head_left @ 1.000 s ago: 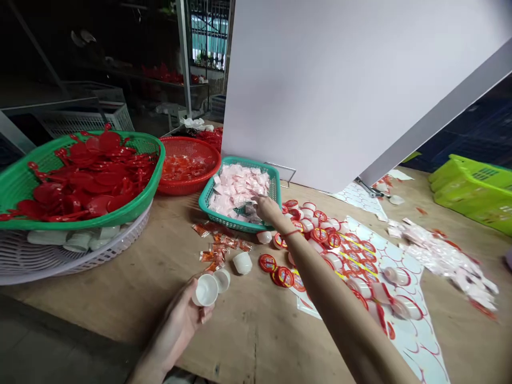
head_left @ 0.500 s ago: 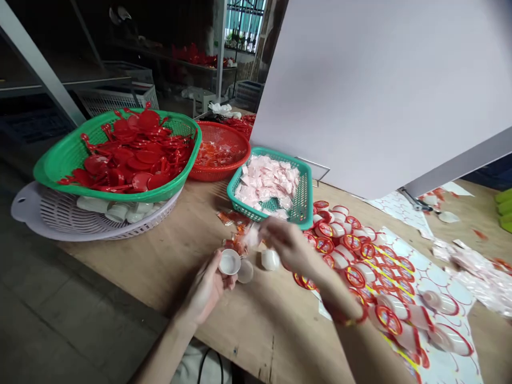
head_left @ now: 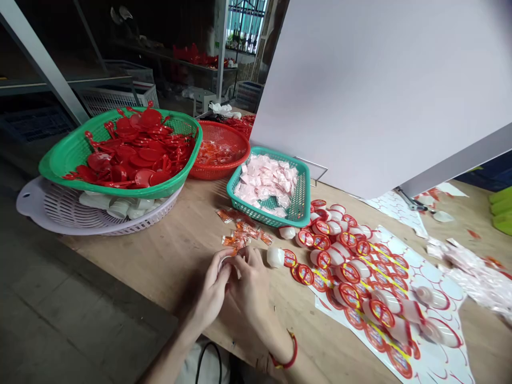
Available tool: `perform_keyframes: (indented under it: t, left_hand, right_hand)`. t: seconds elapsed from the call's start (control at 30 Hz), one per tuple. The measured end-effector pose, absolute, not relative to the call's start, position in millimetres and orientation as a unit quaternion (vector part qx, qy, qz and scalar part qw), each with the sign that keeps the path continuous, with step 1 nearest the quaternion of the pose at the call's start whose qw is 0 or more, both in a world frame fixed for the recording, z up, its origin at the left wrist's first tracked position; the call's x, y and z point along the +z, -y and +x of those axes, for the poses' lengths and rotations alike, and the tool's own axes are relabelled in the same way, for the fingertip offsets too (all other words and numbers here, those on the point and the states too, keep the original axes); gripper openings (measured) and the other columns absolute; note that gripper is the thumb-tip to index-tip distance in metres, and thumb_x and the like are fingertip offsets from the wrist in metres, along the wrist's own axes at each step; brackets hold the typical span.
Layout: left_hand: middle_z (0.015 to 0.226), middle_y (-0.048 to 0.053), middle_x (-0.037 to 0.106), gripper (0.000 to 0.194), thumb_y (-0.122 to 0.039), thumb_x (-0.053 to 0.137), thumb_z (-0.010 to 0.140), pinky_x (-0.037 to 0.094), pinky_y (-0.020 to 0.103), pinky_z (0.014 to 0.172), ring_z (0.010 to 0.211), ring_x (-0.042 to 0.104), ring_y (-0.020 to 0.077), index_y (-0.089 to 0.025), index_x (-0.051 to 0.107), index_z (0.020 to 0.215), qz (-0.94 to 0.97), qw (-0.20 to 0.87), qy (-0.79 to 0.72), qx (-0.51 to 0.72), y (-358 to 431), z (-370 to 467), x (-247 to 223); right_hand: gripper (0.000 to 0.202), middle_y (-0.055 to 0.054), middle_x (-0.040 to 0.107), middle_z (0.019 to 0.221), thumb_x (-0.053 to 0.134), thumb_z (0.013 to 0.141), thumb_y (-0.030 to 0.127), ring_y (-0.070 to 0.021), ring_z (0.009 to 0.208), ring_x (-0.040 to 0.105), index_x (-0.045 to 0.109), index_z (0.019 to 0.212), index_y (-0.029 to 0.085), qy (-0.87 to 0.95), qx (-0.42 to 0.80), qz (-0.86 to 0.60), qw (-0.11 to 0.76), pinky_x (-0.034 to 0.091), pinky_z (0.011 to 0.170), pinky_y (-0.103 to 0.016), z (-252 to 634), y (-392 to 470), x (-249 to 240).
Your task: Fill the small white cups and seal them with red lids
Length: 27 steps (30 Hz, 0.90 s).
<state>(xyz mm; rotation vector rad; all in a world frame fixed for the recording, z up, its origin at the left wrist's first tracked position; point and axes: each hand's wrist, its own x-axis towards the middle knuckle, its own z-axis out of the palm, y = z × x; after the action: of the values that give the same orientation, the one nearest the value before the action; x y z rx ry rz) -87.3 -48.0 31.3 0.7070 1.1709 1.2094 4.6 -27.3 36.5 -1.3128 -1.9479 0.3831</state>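
Near the table's front edge, my left hand (head_left: 210,293) is wrapped round a small white plastic cup (head_left: 226,258), of which only part of the rim shows. My right hand (head_left: 252,282) is drawn up against it with fingers bent over the cup's mouth; whatever they pinch is hidden. Just beyond the hands lie several small clear sachets with orange contents (head_left: 247,229). To the right of my right hand is another white cup (head_left: 275,257), beside a round red-rimmed label (head_left: 289,258).
A teal basket (head_left: 306,200) holds pale pink packets (head_left: 266,178). Behind stand a red basket (head_left: 240,137) and a green basket (head_left: 52,165) of red plastic pieces (head_left: 148,154), above a lilac basket (head_left: 28,210). Red-lidded cups (head_left: 348,272) crowd a label sheet (head_left: 452,341). A white panel (head_left: 372,96) rises behind.
My right hand has come from beside the teal basket, where it held a blurred pale packet, down to the cup in my left hand. The clear disc beside that cup is now out of sight.
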Motion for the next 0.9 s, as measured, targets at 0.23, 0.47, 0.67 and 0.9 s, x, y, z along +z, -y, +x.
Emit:
perform_keyframes:
  t: [0.23,0.47,0.67,0.9]
  left_hand:
    - [0.065,-0.003,0.052,0.036,-0.036,0.058,0.074,0.028,0.020,0.045,0.048,0.037,0.0065,-0.018,0.051,0.105,0.254,0.636,-0.512,0.519,51,-112,31]
    - [0.073,-0.003,0.054,0.036,-0.024,0.063,0.068,0.027,0.020,0.046,0.047,0.037,0.0034,-0.018,0.048,0.100,0.262,0.641,-0.496,0.524,48,-121,38]
    - [0.070,-0.004,0.053,0.024,-0.024,0.058,0.067,0.024,0.019,0.040,0.042,0.036,0.0031,-0.017,0.048,0.088,0.256,0.634,-0.519,0.512,45,-115,35]
    - [0.070,-0.003,0.052,0.025,-0.027,0.051,0.071,0.027,0.020,0.042,0.044,0.041,0.0047,-0.016,0.049,0.093,0.268,0.644,-0.515,0.498,46,-116,33]
  right_hand:
    - [0.025,-0.005,0.062,0.086,0.044,0.083,0.012,-0.0137,0.074,0.057,0.065,0.095,0.018,0.827,0.363,-0.353,0.245,0.046,0.067,-0.024,47,-21,67]
    - [0.015,-0.008,0.065,0.088,0.062,0.071,0.014,-0.0167,0.072,0.060,0.067,0.085,0.017,0.833,0.184,-0.517,0.067,0.042,0.062,-0.023,45,-61,47]
    - [0.012,-0.010,0.062,0.088,0.055,0.072,0.008,-0.0155,0.070,0.059,0.062,0.079,0.014,0.832,0.183,-0.515,0.092,0.041,0.058,-0.023,34,-59,36]
    - [0.008,-0.003,0.061,0.071,0.048,0.081,0.019,-0.0123,0.060,0.057,0.054,0.079,0.015,0.780,0.313,-0.484,0.242,0.044,0.056,-0.022,41,-50,48]
